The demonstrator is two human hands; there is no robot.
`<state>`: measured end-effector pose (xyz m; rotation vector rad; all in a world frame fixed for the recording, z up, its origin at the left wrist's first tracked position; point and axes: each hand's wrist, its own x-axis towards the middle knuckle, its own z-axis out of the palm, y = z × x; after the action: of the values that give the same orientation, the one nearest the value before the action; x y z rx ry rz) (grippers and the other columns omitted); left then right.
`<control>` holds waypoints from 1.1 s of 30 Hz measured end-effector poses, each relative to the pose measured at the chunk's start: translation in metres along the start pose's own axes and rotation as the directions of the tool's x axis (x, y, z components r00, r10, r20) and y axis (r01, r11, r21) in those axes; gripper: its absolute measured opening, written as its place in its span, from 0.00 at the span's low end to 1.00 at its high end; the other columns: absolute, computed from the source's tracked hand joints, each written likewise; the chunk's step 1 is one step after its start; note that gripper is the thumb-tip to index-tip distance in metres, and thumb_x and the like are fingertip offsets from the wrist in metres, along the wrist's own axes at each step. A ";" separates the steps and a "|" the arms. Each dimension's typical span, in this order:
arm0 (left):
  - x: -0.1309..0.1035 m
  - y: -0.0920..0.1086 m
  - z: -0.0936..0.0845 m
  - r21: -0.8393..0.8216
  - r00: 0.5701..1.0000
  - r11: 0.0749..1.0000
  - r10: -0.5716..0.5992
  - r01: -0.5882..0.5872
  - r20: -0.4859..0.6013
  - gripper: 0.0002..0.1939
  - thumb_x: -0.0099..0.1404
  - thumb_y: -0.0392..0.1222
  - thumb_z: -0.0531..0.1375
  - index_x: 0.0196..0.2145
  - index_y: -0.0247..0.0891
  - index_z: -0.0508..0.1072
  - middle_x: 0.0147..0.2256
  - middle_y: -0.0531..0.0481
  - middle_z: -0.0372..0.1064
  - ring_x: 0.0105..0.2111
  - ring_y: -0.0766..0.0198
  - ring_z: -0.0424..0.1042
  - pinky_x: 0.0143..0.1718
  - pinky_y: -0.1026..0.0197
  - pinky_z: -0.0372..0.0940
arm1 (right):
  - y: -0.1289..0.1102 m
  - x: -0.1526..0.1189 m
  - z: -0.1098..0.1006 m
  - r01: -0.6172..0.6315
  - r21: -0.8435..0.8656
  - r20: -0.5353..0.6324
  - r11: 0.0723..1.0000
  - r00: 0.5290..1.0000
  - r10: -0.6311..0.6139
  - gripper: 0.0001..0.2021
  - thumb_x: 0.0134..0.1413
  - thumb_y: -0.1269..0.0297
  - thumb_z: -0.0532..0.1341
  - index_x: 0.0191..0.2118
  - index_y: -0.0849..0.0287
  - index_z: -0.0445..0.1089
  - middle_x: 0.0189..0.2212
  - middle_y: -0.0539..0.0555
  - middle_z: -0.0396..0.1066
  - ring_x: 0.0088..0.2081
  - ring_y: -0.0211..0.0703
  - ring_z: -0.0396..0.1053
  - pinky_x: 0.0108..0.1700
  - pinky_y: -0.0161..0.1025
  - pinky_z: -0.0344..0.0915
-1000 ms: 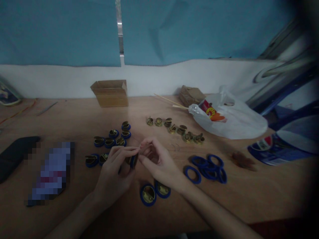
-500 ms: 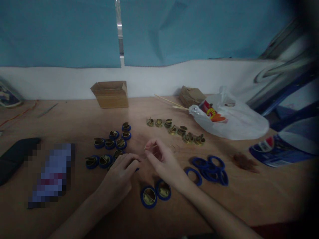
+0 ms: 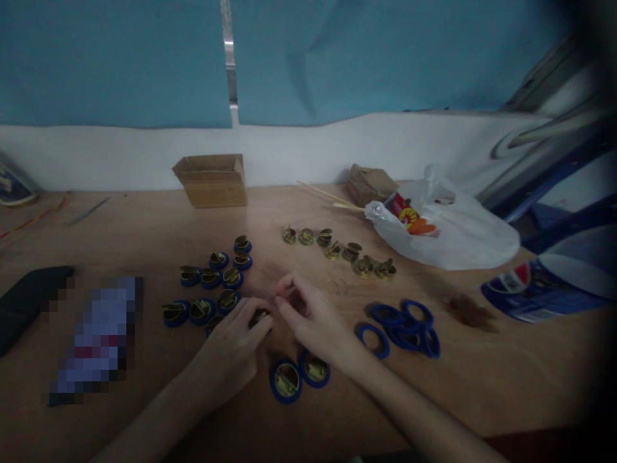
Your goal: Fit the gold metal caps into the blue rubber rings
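The piece [image 3: 259, 316] sits between the thumb and fingers of the left hand [image 3: 231, 341], over the middle of the table [image 3: 457, 392]; only a dark bit with a pale glint shows, so which way it points and how its long axis runs cannot be told. The left fingers are closed about it, curled with their backs up. The right hand [image 3: 308, 315] is just beside, thumb and forefinger tips drawn close together; whether they grip anything is too small to tell. Ten blue-rimmed pieces [image 3: 211, 278] lie at the left, clips up, the nearest partly covered by the left hand. Two more rimmed pieces [image 3: 286, 381] lie side by side below the hands, the left one's clip slanting down to the right. Seven brass pieces [image 3: 332, 251] stand beyond, clips at mixed angles. At least five blue rings [image 3: 403, 343] overlap at the right, too tangled to count surely. A dark case [image 3: 33, 302] is cut off by the left edge, and the packet [image 3: 96, 334] beside it is pixelated.
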<state>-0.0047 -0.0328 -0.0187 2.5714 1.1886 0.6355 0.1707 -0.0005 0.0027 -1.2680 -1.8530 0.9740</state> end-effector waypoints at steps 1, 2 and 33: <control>0.000 -0.001 0.000 0.003 1.000 1.000 -0.015 0.015 0.000 0.26 0.49 0.16 0.47 0.43 0.34 0.66 0.47 0.41 0.61 0.49 0.54 0.63 0.51 0.50 0.68 | 0.000 0.000 0.000 0.004 -0.009 0.003 1.000 1.000 -0.004 0.03 0.56 0.71 0.55 0.36 0.57 0.63 0.25 0.46 0.66 0.25 0.35 0.64 0.26 0.32 0.58; 0.000 -0.001 0.001 0.003 1.000 1.000 -0.027 0.027 0.002 0.26 0.49 0.17 0.47 0.43 0.34 0.66 0.47 0.40 0.61 0.48 0.54 0.63 0.50 0.50 0.68 | 0.000 0.000 0.000 0.010 -0.013 0.005 1.000 1.000 -0.010 0.03 0.56 0.71 0.55 0.36 0.57 0.63 0.26 0.47 0.66 0.26 0.35 0.64 0.27 0.32 0.58; 0.006 0.002 0.001 -0.002 0.981 0.998 -0.069 0.070 -0.181 0.13 0.69 0.30 0.50 0.49 0.36 0.64 0.44 0.42 0.68 0.46 0.56 0.70 0.48 0.50 0.71 | 0.003 0.001 0.001 -0.048 -0.131 0.048 0.990 0.997 0.055 0.04 0.55 0.73 0.55 0.35 0.58 0.64 0.26 0.49 0.69 0.28 0.39 0.66 0.29 0.36 0.58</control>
<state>0.0010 -0.0295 -0.0171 2.5067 1.3299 0.8666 0.1704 0.0013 -0.0003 -1.3864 -1.9589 0.9335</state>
